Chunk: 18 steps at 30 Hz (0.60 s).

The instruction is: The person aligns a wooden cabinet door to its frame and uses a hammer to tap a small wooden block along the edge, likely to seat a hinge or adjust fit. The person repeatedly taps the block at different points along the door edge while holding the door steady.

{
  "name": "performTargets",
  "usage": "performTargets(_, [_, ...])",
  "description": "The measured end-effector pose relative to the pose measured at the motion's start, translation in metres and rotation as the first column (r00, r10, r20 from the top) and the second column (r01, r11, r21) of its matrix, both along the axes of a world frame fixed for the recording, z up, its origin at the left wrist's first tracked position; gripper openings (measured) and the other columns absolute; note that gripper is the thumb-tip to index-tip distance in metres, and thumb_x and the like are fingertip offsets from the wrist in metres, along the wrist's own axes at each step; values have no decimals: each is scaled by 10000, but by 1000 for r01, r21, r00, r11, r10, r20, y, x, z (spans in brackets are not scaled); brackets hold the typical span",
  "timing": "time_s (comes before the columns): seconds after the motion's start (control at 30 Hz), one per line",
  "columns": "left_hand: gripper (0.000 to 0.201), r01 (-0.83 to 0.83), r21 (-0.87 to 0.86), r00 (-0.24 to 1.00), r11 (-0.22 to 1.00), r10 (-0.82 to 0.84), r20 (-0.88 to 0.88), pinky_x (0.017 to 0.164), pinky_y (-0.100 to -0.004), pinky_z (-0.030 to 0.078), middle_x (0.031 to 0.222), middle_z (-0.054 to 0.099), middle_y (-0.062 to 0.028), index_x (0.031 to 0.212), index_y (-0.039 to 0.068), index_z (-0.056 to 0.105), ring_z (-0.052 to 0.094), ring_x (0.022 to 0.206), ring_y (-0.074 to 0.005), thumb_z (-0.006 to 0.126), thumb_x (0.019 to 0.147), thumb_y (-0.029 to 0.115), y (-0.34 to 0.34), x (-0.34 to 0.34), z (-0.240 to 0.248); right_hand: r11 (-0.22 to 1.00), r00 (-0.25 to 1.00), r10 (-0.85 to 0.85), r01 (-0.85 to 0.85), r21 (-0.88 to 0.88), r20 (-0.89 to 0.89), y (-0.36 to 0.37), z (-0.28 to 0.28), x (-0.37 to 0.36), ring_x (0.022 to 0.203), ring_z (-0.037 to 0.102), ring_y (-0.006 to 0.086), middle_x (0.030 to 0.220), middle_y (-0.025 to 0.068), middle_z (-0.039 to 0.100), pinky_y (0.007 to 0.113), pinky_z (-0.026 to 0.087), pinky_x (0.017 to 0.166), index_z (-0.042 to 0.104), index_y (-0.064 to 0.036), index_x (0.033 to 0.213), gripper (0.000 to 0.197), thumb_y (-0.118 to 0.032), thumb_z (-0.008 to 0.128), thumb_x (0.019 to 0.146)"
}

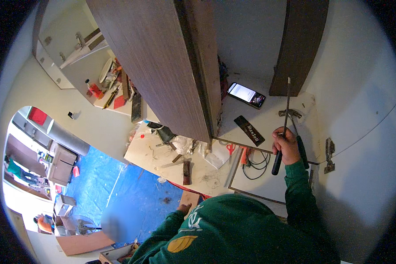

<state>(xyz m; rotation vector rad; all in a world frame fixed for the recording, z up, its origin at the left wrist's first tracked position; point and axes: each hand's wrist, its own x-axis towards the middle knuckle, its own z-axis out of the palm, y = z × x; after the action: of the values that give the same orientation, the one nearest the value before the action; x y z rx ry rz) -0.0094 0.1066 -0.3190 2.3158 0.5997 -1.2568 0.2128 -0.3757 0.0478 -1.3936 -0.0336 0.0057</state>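
Note:
My right hand is closed round a long screwdriver, its thin shaft pointing up and its black handle showing below my fist. Just behind lies a claw hammer with a black grip, on the white surface beside the wall. A dark flat rectangular piece and a phone with a lit screen lie left of my hand. Lower left, my left hand touches a light brown wooden board; its fingers are small and partly hidden, so their grip is unclear.
A tall brown wood-grain panel rises ahead, with another dark panel to its right. Red scissors, a black cable and a wooden block lie nearby. A metal hinge juts at right. Blue sheeting covers the floor.

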Motion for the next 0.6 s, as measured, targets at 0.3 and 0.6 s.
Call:
performTargets(0.3, [773, 81, -661, 891, 746, 243, 383, 1097, -491, 470, 1419, 602, -262, 1490, 8, 471, 589, 1300, -422, 432, 1034, 631, -67, 38, 10, 995, 999, 45, -43, 88, -10, -4, -2, 3, 524, 450, 104, 650, -14, 449, 317, 445, 438, 585, -74, 1006, 159, -161, 703, 944])
performTargets(0.6, [705, 173, -78, 950, 982, -145, 277, 1088, -491, 483, 1403, 626, -231, 1505, 34, 481, 602, 1289, -405, 484, 1033, 557, -45, -41, -44, 993, 1000, 6, -6, 118, 0, -6, -2, 3, 503, 461, 123, 613, -22, 427, 329, 456, 464, 605, -107, 984, 127, -200, 692, 978])
